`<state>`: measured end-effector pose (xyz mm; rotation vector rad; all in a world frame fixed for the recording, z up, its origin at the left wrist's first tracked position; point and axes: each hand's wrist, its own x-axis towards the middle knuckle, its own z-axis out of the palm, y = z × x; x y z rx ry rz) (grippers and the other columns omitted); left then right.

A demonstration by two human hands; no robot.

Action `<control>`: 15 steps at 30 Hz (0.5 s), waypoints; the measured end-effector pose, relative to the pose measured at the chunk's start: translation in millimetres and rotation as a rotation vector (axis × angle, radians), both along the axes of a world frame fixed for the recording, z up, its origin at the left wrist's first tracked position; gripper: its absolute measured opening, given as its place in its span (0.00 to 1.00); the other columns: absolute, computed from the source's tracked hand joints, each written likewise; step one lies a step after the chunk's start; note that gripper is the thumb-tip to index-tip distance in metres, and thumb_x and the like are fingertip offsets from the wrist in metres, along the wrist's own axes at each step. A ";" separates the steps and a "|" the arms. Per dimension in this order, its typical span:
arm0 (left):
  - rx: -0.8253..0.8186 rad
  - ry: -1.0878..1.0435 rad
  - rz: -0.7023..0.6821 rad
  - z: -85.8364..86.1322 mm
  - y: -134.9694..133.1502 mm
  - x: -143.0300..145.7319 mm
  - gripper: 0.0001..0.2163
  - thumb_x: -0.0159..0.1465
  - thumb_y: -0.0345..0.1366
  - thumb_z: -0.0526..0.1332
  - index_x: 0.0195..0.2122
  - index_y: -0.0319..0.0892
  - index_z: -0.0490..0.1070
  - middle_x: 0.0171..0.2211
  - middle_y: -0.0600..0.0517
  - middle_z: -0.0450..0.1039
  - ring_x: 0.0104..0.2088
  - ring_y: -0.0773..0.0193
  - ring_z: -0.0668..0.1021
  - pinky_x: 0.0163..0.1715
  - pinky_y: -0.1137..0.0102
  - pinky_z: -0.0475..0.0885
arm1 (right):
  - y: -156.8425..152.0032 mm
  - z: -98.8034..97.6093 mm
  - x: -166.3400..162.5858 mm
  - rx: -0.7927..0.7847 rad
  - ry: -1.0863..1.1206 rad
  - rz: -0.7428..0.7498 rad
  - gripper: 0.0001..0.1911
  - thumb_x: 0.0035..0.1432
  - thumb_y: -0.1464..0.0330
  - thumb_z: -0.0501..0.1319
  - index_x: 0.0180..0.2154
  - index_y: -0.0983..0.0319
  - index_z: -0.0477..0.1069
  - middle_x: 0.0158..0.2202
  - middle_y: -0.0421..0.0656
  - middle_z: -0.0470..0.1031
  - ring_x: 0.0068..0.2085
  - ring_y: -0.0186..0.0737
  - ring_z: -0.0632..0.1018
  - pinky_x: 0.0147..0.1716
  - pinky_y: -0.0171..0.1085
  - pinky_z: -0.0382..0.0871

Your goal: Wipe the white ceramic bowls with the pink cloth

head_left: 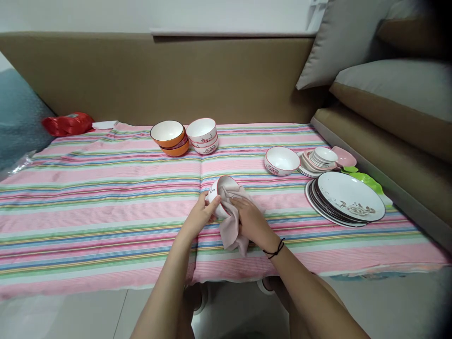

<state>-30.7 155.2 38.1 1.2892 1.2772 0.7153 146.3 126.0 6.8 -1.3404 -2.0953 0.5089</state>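
My left hand (203,211) grips a white bowl (213,192) with a red rim and dark markings, tilted so that its mouth faces right. A pale pink cloth (231,228) is bunched in my right hand (252,219), which presses it against the inside of the bowl; part of the cloth hangs below. Some of my right fingers are hidden by the cloth. Farther back stand a stack of white bowls (202,131) and a stack of orange bowls (167,132). To the right sits a single white bowl (282,161).
A pile of large plates (348,195) lies at right, near small dishes (319,160) and a green leaf-shaped dish (367,181). A red package (68,124) rests at far left. Striped cloth (106,207) covers the surface; a brown backrest (212,80) stands behind, cushions (399,94) at right.
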 end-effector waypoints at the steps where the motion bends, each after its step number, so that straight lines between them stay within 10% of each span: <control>1: -0.001 -0.002 -0.003 0.2 -0.4 0.2 0.23 0.59 0.57 0.57 0.45 0.43 0.61 0.26 0.58 0.65 0.23 0.67 0.74 0.25 0.71 0.72 | 0.8 -1.2 0.1 0.005 -0.015 -0.020 0.24 0.49 0.77 0.61 0.51 0.66 0.70 0.55 0.55 0.71 0.57 0.52 0.68 0.58 0.50 0.59; 7: 0.014 0.014 0.053 -0.9 1.7 2.4 0.23 0.59 0.60 0.54 0.40 0.43 0.62 0.26 0.55 0.68 0.25 0.63 0.75 0.25 0.69 0.72 | -3.8 7.1 -11.6 -0.123 0.159 0.031 0.06 0.51 0.76 0.58 0.31 0.64 0.73 0.29 0.43 0.76 0.31 0.40 0.75 0.33 0.37 0.67; 15: 0.074 0.097 0.091 -4.5 4.5 0.1 0.24 0.60 0.61 0.52 0.41 0.43 0.60 0.27 0.55 0.68 0.26 0.63 0.76 0.29 0.67 0.72 | -1.9 11.4 -7.6 -0.113 0.154 0.079 0.06 0.53 0.75 0.56 0.28 0.63 0.70 0.28 0.42 0.75 0.29 0.38 0.73 0.32 0.35 0.66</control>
